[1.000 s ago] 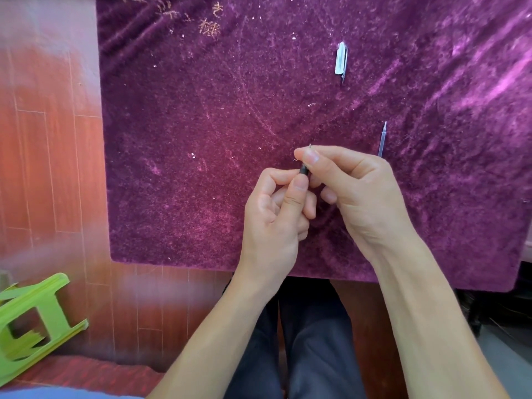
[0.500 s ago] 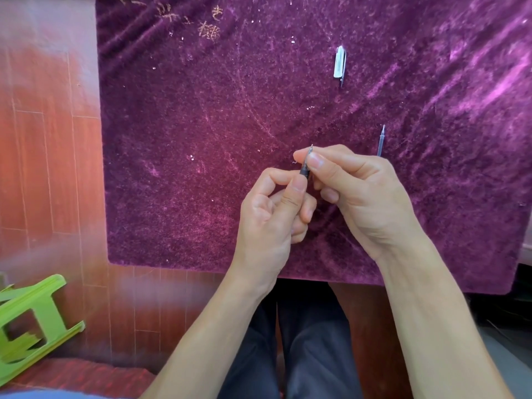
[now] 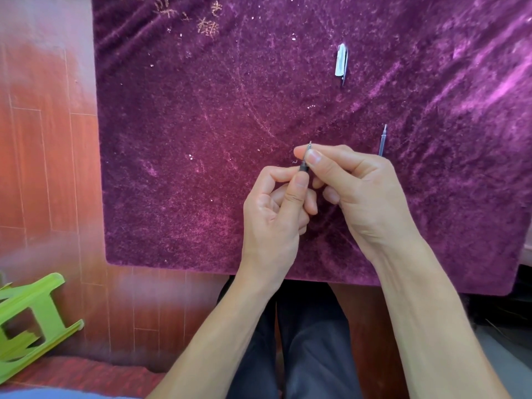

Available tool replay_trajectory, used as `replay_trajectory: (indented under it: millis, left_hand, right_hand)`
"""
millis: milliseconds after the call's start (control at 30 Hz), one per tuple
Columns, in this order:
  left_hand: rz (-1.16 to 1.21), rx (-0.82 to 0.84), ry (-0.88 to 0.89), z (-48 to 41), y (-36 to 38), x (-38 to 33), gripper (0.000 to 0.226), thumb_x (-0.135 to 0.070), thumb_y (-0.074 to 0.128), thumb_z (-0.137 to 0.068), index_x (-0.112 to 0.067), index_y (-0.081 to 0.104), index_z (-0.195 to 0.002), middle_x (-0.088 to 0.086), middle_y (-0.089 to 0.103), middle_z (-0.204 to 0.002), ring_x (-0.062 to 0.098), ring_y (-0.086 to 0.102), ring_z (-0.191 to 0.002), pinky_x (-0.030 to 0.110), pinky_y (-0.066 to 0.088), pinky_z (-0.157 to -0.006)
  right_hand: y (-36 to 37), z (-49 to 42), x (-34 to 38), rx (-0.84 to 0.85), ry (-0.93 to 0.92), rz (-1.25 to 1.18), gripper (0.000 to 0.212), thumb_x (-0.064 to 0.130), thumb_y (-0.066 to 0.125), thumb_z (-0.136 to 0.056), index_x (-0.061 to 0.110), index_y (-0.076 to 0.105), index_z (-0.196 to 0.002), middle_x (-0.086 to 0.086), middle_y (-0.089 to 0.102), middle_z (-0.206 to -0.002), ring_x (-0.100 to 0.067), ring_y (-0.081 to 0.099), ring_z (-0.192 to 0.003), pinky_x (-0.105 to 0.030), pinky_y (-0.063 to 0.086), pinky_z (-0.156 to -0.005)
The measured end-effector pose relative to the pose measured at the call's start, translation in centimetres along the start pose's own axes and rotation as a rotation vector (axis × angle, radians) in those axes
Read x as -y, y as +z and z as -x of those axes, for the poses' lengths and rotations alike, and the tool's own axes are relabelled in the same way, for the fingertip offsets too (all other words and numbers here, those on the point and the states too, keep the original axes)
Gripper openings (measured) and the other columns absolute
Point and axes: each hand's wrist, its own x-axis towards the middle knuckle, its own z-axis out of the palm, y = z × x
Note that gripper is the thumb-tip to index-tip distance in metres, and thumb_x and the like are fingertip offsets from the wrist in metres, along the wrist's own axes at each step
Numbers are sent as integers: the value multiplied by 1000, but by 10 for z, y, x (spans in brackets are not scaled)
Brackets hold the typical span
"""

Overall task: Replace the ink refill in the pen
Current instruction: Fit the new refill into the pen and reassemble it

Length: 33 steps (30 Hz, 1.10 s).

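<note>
A dark pen (image 3: 304,165) stands nearly upright between both hands, its thin metal tip pointing away from me. My left hand (image 3: 276,217) grips the pen's lower part, with thumb and forefinger at the grip section; most of the barrel is hidden in the palm. My right hand (image 3: 362,194) pinches the front end just below the tip. A loose ink refill (image 3: 383,141) lies on the purple cloth behind my right hand, its lower part hidden by the fingers. The pen cap (image 3: 341,62), pale with a clip, lies farther back.
The purple velvet cloth (image 3: 201,139) covers the table, whose near edge runs just in front of my wrists. A green plastic stool (image 3: 31,318) lies tipped on the wooden floor at the lower left. My legs are under the table.
The pen's metal tip shows a little more above my right fingertips than a second ago. Both hands keep the same hold. The refill and cap have not moved on the cloth.
</note>
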Motion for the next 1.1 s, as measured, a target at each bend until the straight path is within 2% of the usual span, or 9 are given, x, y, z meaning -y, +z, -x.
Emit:
replay_trajectory:
  millis: [100, 267, 400, 467, 533, 633, 767, 967, 1100]
  left_hand:
    - [34, 0, -32, -1, -1, -1, 10, -14, 52, -106, -7, 58, -104, 9, 58, -66, 4, 37, -42, 20, 31, -42]
    - [61, -5, -63, -1, -3, -3, 10, -21, 55, -105, -11, 59, -104, 7, 61, -68, 5, 39, -42, 18, 34, -43]
    - [75, 2, -77, -5, -7, -3, 11, -23, 55, -105, -13, 60, -105, 5, 63, -69, 5, 40, -43, 17, 34, -43]
    - [86, 3, -89, -7, -8, -3, 11, -24, 56, -105, -14, 60, -105, 5, 63, -70, 6, 39, -44, 17, 34, -43]
    - [97, 10, -97, -9, -9, -3, 10, -24, 56, -104, -15, 59, -104, 6, 62, -71, 6, 39, -45, 17, 34, -44]
    - [101, 19, -105, -12, -9, -3, 10, -25, 56, -104, -16, 59, -103, 7, 62, -72, 6, 39, -45, 17, 35, -45]
    - [112, 26, -112, -15, -8, -4, 11, -26, 56, -103, -15, 58, -102, 7, 63, -73, 7, 39, -46, 18, 35, -46]
    - [86, 15, -122, -20, -8, -6, 13, -26, 57, -103, -13, 58, -103, 8, 63, -73, 8, 39, -46, 19, 35, -46]
    - [90, 17, -125, -22, -7, -6, 11, -24, 56, -104, -13, 57, -103, 8, 62, -73, 8, 39, -46, 19, 35, -46]
  right_hand:
    - [2, 0, 3, -21, 3, 26, 14, 15, 74, -101, 21, 86, -104, 10, 77, -95, 3, 63, -71, -9, 48, -64]
    - [-1, -5, 13, -33, -19, 50, 11, 14, 79, -96, 19, 85, -105, 13, 81, -84, 8, 65, -68, -7, 48, -62]
    - [-8, -26, 28, -156, -102, 139, 8, 13, 79, -96, 15, 84, -102, 14, 79, -78, 7, 66, -66, -8, 48, -59]
    - [-13, -44, 39, -242, -153, 231, 7, 14, 79, -95, 18, 83, -98, 11, 78, -78, 3, 68, -68, -14, 52, -63]
    - [-18, -64, 47, -328, -209, 345, 8, 18, 78, -92, 25, 82, -92, 10, 79, -81, -2, 70, -71, -25, 59, -68]
    - [-22, -94, 55, -399, -250, 488, 8, 25, 77, -87, 32, 79, -91, 12, 76, -81, -5, 72, -74, -35, 64, -82]
    - [-23, -119, 58, -386, -231, 623, 19, 31, 79, -88, 25, 83, -105, 19, 69, -77, 6, 66, -70, -21, 60, -83]
    - [-19, -124, 58, -332, -190, 674, 27, 28, 80, -90, 24, 80, -117, 18, 72, -72, 0, 73, -74, -25, 61, -85]
    - [-18, -125, 57, -344, -189, 681, 27, 29, 81, -88, 25, 81, -114, 17, 72, -71, 2, 72, -71, -19, 59, -79]
